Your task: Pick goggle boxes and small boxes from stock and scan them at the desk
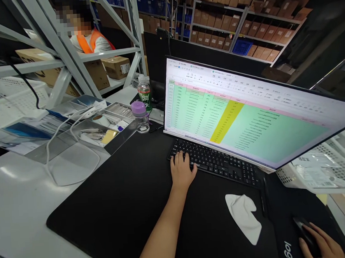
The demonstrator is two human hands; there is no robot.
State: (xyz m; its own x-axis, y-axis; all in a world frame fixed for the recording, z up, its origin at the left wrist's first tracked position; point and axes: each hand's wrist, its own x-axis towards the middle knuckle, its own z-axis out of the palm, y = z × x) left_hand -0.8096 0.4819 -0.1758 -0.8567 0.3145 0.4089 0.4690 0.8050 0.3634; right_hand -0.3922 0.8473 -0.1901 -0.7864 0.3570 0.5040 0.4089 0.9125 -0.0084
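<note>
My left hand point(181, 171) rests on the left end of a black keyboard point(218, 161), its fingers spread over the keys. At the lower right, my right hand point(322, 242) is wrapped around a black computer mouse point(306, 233) on a dark mouse pad point(294, 203). Behind the keyboard stands a monitor point(206, 107) showing a spreadsheet with green cells and a yellow column. A crumpled white cloth point(244, 217) lies on the black desk mat point(130, 209) between my hands.
Left of the monitor stand a purple-lidded jar point(140, 117) and a green-labelled bottle point(144, 92). An organizer tray point(102, 129) holds small items beside a white cable point(48, 152). White baskets point(289, 176) flank the desk. Behind a metal frame is a person in an orange vest point(89, 40).
</note>
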